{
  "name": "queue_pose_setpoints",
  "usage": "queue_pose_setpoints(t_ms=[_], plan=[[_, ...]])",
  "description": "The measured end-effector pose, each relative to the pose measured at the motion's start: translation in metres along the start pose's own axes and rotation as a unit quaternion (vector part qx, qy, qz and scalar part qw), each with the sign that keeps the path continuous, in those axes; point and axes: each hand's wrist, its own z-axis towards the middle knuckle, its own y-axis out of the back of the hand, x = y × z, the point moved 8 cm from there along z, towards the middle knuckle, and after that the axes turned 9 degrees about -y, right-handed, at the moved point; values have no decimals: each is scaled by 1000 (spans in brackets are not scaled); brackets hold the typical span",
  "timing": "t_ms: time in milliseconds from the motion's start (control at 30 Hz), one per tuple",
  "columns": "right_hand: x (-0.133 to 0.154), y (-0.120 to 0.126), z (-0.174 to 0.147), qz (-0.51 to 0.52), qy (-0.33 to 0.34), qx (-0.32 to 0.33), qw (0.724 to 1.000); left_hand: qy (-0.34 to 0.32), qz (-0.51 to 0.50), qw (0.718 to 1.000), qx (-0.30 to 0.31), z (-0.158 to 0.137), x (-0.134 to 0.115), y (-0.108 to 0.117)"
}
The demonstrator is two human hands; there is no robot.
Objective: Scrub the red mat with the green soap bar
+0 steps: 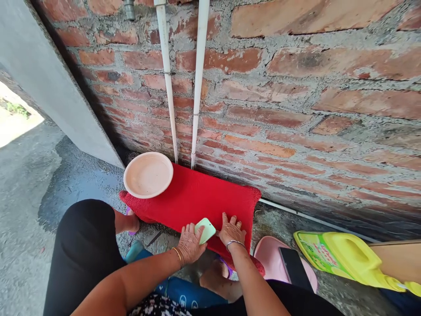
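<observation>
Soap: one pale green bar (205, 230), lying on the near edge of the red mat, between the two hands.
Left hand (190, 244): fingers curled around the bar's left end, holding it.
Right hand (232, 230): open, fingers spread flat on the mat just beside the bar.
Mat: one red mat (204, 197), spread on the floor against the brick wall (296, 109).
Bowl: one pink bowl (148, 174), on the mat's far left corner, nothing in it.
Jug: one yellow-green jug (348, 256), lying on its side at right; contents cannot be told.
Pipes: two white pipes (197, 83) up the wall.

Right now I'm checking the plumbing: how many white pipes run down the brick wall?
2. The left pipe and the right pipe descend side by side to the red mat. A third thin white line runs along the wall's base.
</observation>
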Motion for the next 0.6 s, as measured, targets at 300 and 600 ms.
queue_pose_setpoints(t_ms=[300, 600], plan=[[-1, -1, 0, 17, -6, 13, 1000, 145, -35, 987, -54, 17, 62, 44], [-2, 5, -4, 14, -17, 14, 1000, 101, -28, 990, 92, 34, 61, 44]])
